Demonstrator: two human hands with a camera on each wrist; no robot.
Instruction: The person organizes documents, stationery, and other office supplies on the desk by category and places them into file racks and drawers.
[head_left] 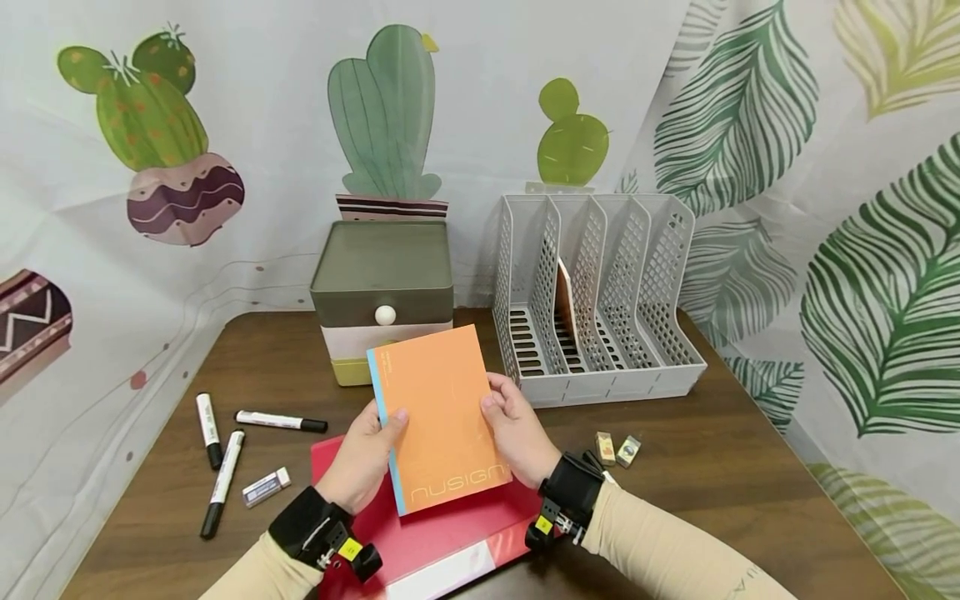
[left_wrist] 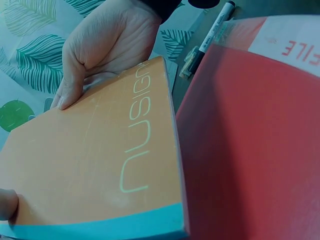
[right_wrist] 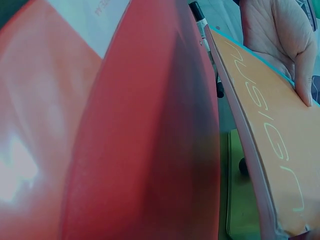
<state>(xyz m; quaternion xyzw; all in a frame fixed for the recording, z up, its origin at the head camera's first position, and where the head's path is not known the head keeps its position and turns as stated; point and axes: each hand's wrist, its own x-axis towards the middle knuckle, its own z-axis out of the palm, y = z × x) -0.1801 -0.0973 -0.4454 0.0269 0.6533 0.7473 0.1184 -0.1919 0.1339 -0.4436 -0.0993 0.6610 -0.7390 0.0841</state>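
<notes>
Orange covers the notebook (head_left: 444,425) I grip, my left hand (head_left: 360,460) pinching its left edge, my right hand (head_left: 521,435) its right. Beneath it, near me, lies a red folder (head_left: 405,546).

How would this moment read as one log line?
Left hand: grips orange notebook by blue edge | right hand: grips opposite edge | notebook: tilted above red folder | gray rack: beyond folder

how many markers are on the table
4: three markers lie left of the red folder; a fourth marker lies right of it, mostly hidden in the head view. More may be hidden.
</notes>
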